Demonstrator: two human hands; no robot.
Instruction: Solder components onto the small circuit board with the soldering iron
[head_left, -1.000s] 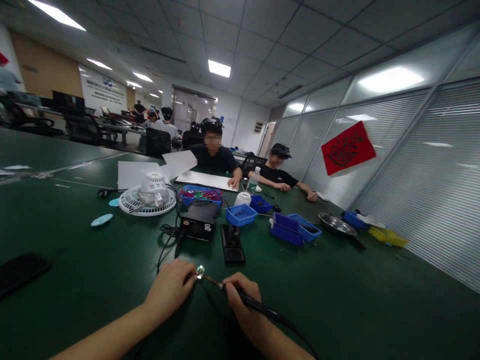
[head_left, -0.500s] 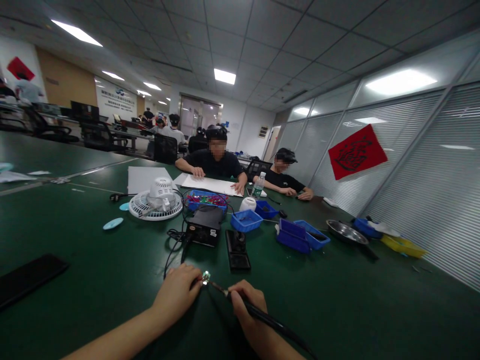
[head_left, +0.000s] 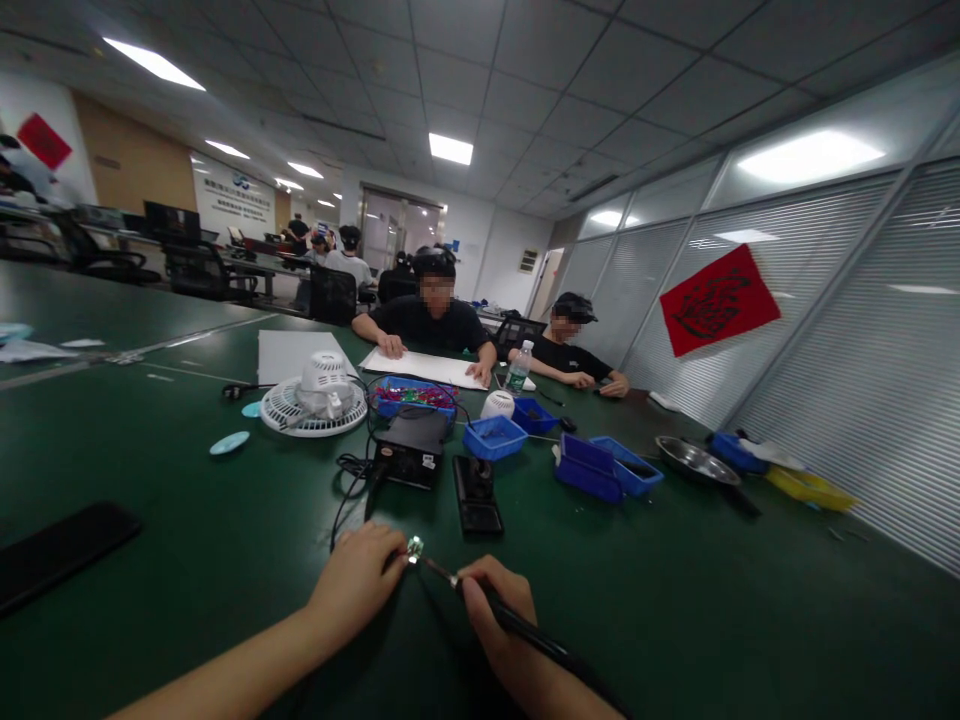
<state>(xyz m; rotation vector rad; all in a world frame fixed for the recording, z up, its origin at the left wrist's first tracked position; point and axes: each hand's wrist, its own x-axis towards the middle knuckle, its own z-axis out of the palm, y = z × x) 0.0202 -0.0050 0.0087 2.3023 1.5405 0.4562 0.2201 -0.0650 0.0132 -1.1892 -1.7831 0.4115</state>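
My left hand is closed in a pinch at the left edge of a small green circuit board. A bit of red wire shows between the fingertips and the board; the rest is hidden by the fingers. In my right hand is a soldering iron, gripped like a pen, its black cable running back over the forearm. The iron's thin tip points left and stands just to the lower right of the board, with a slight gap. A black soldering station lies beyond my left hand, and a black iron stand beyond the board.
Beyond the station lie a white fan part and a blue tray of wired boards. Several blue bins and a metal pan are to the right. A black phone-like slab lies left. Two people sit opposite.
The iron's tip has drawn back slightly from the board, to the right. Both hands keep their holds, and the whole view has shifted a little.
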